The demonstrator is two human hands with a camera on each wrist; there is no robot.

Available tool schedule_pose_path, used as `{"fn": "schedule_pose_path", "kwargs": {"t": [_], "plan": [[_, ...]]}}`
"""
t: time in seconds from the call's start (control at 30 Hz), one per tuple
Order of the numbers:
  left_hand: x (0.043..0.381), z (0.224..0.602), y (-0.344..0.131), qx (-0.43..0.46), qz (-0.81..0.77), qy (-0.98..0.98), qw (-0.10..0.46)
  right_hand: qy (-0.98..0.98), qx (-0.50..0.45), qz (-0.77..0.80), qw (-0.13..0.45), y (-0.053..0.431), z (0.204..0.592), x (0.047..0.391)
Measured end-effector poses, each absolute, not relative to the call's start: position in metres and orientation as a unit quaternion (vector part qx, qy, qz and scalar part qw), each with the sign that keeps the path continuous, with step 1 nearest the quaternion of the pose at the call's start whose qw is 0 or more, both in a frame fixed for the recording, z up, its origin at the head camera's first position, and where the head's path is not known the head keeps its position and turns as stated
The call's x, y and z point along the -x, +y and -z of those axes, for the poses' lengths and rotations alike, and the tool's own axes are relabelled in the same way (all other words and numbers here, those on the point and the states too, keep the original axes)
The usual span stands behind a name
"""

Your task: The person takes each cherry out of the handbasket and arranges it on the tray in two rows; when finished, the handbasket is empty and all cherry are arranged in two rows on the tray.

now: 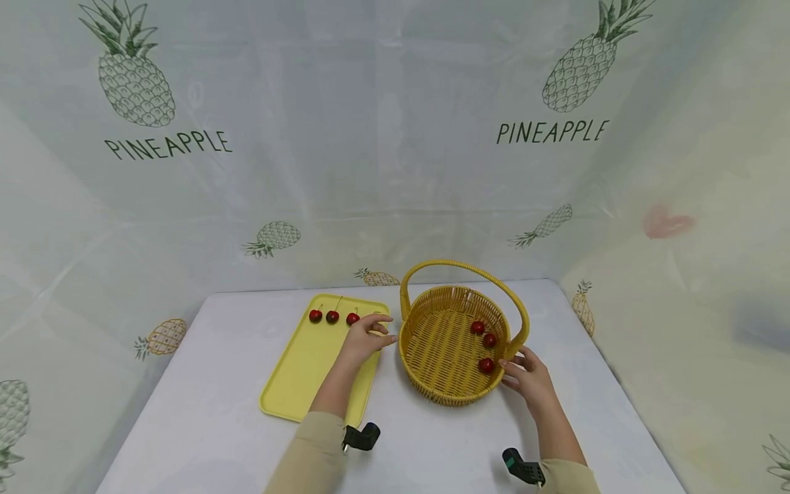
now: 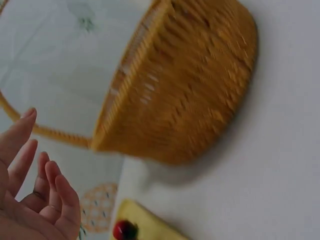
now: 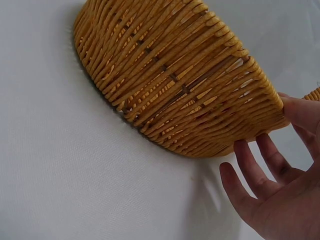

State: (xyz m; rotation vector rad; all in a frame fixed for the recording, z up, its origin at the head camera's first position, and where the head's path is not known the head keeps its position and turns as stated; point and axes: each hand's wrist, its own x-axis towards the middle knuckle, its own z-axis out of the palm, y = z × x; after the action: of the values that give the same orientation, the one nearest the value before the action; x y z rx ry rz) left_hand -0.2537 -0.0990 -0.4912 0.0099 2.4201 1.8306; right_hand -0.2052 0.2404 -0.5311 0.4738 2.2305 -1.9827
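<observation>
A yellow-brown wicker basket (image 1: pixel 453 391) with a tall arched handle (image 1: pixel 457 263) stands on the table, three red cherries (image 1: pixel 486 366) lying in its right side. My right hand (image 1: pixel 532 384) grips the basket's right rim near the handle's base; in the right wrist view the thumb lies at the rim and the fingers are below, along the outer wall. Between the basket and a yellow tray (image 1: pixel 308 374) hovers my left hand (image 1: pixel 364 339), its fingers loosely bent and nothing in them. Stemmed cherries (image 1: pixel 332 317) sit in a row at the tray's far end, partly hidden by that hand.
A white cloth-covered table (image 1: pixel 432 453) carries the tray on the left and the basket right of centre. Behind it hangs a pale curtain (image 1: pixel 345 171) printed with pineapples. Dark wrist cameras (image 1: pixel 363 437) stick out from both sleeves.
</observation>
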Motion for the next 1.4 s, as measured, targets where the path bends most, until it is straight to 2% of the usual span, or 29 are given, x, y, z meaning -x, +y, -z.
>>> {"fn": "schedule_pose_path", "kwargs": {"t": [0.23,0.6,1.13,1.4], "plan": [[0.249,0.467,-0.064,-0.068,-0.589,0.801,0.082,0.736,-0.159,0.655,0.062,0.239,0.533,0.206],[0.257,0.467,-0.020,-0.148,-0.543,0.814,0.143,0.737,-0.157,0.655,0.059,0.239,0.534,0.208],[0.280,0.471,0.023,-0.206,-0.443,0.836,0.250,0.737,-0.161,0.654,0.060,0.237,0.531,0.206],[0.287,0.485,0.039,-0.177,-0.464,0.802,0.331,0.738,-0.161,0.652,0.062,0.240,0.534,0.206]]}}
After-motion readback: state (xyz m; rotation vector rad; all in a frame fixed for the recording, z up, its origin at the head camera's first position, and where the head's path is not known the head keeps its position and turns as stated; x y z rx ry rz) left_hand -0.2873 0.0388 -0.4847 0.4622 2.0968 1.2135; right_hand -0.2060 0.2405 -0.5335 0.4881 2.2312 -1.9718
